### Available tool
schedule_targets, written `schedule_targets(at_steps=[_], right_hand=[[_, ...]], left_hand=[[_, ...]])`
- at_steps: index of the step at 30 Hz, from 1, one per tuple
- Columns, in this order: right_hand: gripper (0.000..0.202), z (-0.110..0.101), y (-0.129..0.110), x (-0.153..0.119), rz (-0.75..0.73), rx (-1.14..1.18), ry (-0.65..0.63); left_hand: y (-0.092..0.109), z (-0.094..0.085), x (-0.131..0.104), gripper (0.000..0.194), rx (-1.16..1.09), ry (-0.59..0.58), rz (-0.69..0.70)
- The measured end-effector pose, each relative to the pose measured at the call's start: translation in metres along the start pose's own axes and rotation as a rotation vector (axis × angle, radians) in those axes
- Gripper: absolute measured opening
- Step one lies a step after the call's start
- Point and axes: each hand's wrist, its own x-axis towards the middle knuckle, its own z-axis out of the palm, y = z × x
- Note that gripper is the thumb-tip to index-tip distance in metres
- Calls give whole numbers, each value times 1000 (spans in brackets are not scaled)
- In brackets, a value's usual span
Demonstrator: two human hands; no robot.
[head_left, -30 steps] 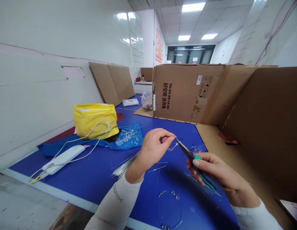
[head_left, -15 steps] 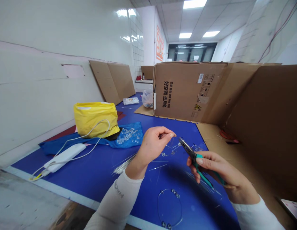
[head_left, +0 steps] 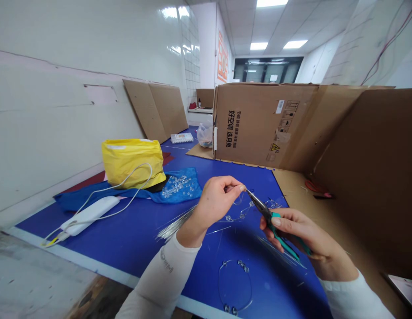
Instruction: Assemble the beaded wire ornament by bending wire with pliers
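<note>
My left hand (head_left: 216,201) is closed in a pinch on a thin wire, and a curved length of it with several clear beads (head_left: 242,216) shows below the fingers. In my right hand (head_left: 295,228) are long-nose pliers (head_left: 266,213) with green handles. Their narrow tips point up and left and meet the wire right at my left fingertips; whether the jaws grip it is too small to tell. Nearer me on the blue tabletop lies a wire ring (head_left: 251,288) with several clear beads on it.
A bundle of straight wires (head_left: 174,226) lies left of my left forearm. Clear beads (head_left: 177,187) rest on blue cloth beside a yellow bag (head_left: 132,161). A white power strip (head_left: 89,216) with its cord is at left. A large cardboard box (head_left: 259,124) stands behind.
The pliers' tips have come up and left to my left fingertips, closing the small gap. My left hand has shifted slightly right, still pinching the wire.
</note>
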Motion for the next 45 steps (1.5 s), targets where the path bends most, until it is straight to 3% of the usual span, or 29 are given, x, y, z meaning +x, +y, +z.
schedule_targets(at_steps=[10,45], right_hand=[[38,0,-1,0,-3,-61,12],[37,-1,3,0,-1,-102,53]], left_hand=[[-2,-1,2,20,-97,-18,-55],[1,-3,2,18,-59,-39,-45]])
